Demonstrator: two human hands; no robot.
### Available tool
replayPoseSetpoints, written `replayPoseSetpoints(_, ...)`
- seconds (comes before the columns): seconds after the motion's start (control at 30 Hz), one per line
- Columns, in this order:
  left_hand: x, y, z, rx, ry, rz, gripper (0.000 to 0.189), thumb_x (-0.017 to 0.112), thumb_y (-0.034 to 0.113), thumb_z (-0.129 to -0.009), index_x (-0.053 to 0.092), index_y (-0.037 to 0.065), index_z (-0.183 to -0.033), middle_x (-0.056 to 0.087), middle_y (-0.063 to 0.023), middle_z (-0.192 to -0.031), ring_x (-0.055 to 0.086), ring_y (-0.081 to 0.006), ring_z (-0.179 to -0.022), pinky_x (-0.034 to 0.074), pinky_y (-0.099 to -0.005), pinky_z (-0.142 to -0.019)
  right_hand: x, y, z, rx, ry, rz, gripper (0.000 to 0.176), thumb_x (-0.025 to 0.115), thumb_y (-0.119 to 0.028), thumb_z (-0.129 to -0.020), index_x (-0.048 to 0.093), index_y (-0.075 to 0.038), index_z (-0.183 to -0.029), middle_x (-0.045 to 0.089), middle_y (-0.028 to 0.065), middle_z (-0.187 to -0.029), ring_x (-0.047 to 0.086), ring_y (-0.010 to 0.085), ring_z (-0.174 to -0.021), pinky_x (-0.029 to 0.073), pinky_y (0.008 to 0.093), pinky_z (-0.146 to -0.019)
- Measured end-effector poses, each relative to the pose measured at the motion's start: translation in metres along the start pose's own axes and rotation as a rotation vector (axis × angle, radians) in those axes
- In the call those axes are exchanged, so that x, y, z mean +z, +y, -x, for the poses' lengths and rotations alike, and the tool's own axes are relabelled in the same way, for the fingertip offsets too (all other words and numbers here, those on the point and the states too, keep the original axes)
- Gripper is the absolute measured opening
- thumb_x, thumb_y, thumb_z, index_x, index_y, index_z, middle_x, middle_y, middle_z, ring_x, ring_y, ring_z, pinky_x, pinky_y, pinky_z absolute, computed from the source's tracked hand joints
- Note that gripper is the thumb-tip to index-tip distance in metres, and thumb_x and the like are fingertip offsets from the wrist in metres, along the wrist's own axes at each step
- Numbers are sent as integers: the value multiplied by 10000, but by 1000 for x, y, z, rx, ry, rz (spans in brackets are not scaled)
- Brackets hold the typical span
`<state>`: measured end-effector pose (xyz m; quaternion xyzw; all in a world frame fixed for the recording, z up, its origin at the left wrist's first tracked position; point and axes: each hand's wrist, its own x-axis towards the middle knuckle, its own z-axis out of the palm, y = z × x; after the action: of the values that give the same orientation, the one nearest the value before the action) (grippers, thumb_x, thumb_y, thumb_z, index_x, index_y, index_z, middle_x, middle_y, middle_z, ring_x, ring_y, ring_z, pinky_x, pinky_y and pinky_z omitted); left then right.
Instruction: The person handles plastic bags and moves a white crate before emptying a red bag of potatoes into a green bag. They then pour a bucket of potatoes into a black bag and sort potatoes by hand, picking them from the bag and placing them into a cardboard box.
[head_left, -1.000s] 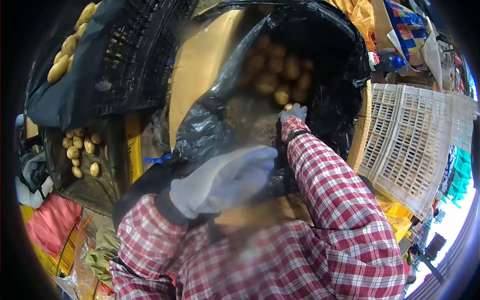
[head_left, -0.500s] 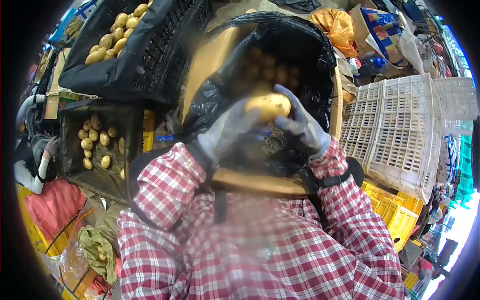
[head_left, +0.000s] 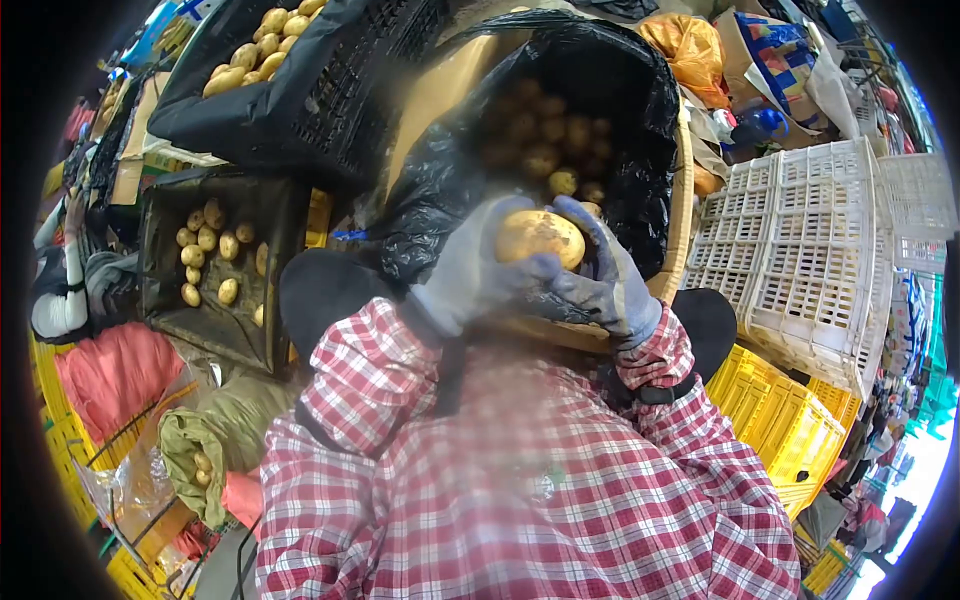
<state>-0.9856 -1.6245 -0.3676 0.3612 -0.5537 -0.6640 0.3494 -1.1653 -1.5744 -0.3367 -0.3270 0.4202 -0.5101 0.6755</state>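
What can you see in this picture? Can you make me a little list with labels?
hands: left hand and right hand, both gloved, together hold one potato
behind the potato: big black bag with more potatoes inside, blurry
left side: black crate and dark tray, both with potatoes in them
right side: white crates, with yellow crates lower down
clothes: red checked shirt

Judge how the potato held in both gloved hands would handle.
The potato looks solid and rounded, so probably stiff and apt to roll if released. Its dirt-flecked skin likely grips well against the gloved left hand and right hand.
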Motion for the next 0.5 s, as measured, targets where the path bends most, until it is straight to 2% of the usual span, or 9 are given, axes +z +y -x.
replayPoseSetpoints(0.07, -2, 6, -2, 2, 20, -169, 510, 737, 234, -849, 500, 1, -1237, 602, -79, -1103, 586, -146, -1009, 488, -293, -908, -3, -3, -1, 157, 21, -75, 686, 711, 64, -788, 385, -17, -1387, 532, 114, -1266, 560, 184, -1100, 494, 309, -912)
replayPoseSetpoints(0.1, -9, -20, -11, -1, 27, 79, 421, 655, 241, -905, 513, 5, -1223, 609, -78, -1085, 594, -142, -984, 499, -295, -886, -10, 5, 0, 127, -10, -62, 669, 715, 58, -789, 398, -14, -1374, 548, 115, -1240, 573, 177, -1067, 514, 292, -855)
replayPoseSetpoints(0.13, -17, -46, -20, -2, 35, 328, 348, 574, 248, -961, 525, 9, -1209, 617, -76, -1068, 602, -137, -960, 510, -297, -863, -10, 5, 0, 122, 1, -48, 684, 726, 43, -782, 397, -9, -1379, 552, 110, -1236, 574, 180, -1073, 502, 302, -888)
replayPoseSetpoints(0.2, -30, -59, -25, -96, 39, 351, 312, 504, 230, -995, 517, 18, -1225, 609, -75, -1085, 601, -136, -954, 513, -291, -842, -10, 3, 3, 115, 31, -19, 716, 748, 14, -769, 394, 2, -1390, 561, 102, -1228, 576, 185, -1086, 477, 321, -955)
replayPoseSetpoints(0.23, -24, -49, -26, -63, 88, 185, 314, 518, 204, -985, 507, 22, -1240, 598, -80, -1102, 598, -149, -959, 507, -284, -844, -13, 7, 2, 80, 85, 44, 659, 710, 68, -787, 406, -12, -1366, 574, 114, -1181, 594, 173, -1007, 527, 284, -808)
replayPoseSetpoints(0.27, -19, -38, -26, -41, 141, 17, 322, 533, 178, -975, 496, 25, -1256, 587, -84, -1118, 595, -161, -965, 502, -277, -846, -16, 9, 2, 79, 112, 32, 653, 706, 69, -788, 407, -8, -1363, 573, 117, -1179, 596, 176, -1006, 529, 287, -809)
replayPoseSetpoints(0.33, -15, -57, -28, 491, 145, -449, 341, 549, 176, -966, 487, 25, -1265, 576, -88, -1134, 588, -167, -971, 492, -268, -858, -20, 10, 1, 77, 161, 6, 642, 700, 72, -791, 410, -1, -1359, 572, 124, -1176, 600, 182, -1003, 534, 293, -811)
replayPoseSetpoints(0.47, -2, -63, -35, 27, 154, 301, 305, 543, 189, -975, 525, 23, -1230, 605, -66, -1073, 570, -147, -966, 473, -261, -876, -27, 10, 1, 1, 155, 161, 629, 686, 85, -792, 411, 7, -1352, 568, 134, -1176, 610, 193, -974, 548, 303, -807)
replayPoseSetpoints(0.5, -18, -83, -43, -97, 241, 467, 304, 550, 254, -973, 568, 41, -1190, 627, -70, -1068, 594, -166, -988, 487, -275, -863, -27, 10, 1, -1, 156, 140, 629, 686, 86, -792, 411, 7, -1352, 566, 134, -1179, 610, 193, -972, 548, 300, -802)
